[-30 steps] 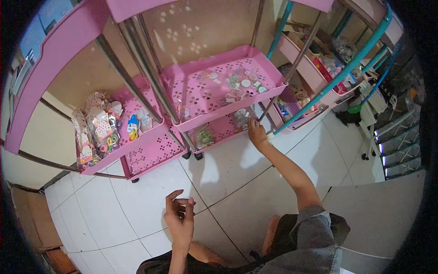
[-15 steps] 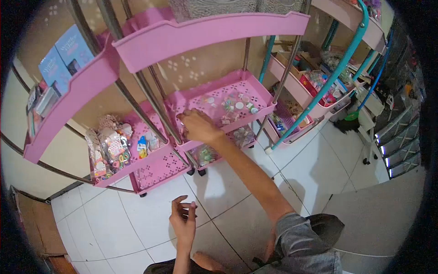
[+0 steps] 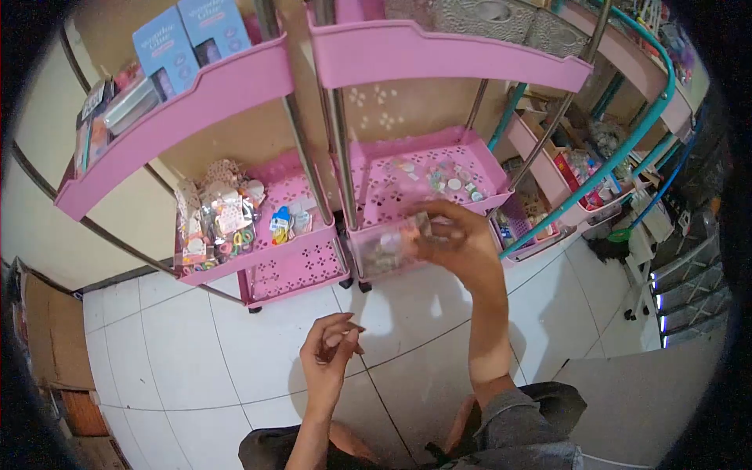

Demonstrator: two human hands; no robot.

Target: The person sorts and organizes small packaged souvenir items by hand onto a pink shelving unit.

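Note:
My right hand [image 3: 458, 239] is in front of the right pink trolley, with its fingers closed on a clear plastic packet [image 3: 395, 241]. Motion smears both, and the packet's contents are hard to make out. Behind the hand, the trolley's middle tray [image 3: 384, 188] bears several small packets [image 3: 454, 184] with white and green pieces. Low over the floor, my left hand [image 3: 333, 348] hovers with loosely curled fingers and thumb apart, nothing visible in it.
On the left trolley, a middle tray [image 3: 301, 168] carries bagged trinkets [image 3: 223, 207] and a blue-and-yellow item [image 3: 280, 225]. Blue glue boxes [image 3: 166, 51] stand on its upper tray. A teal-framed trolley [image 3: 583, 188] is at right, and cardboard boxes [image 3: 55, 329] at left.
My right hand has drawn back from the tray toward me and to the right, bringing the clear packet. My left hand has shifted slightly right, and the whole view has moved.

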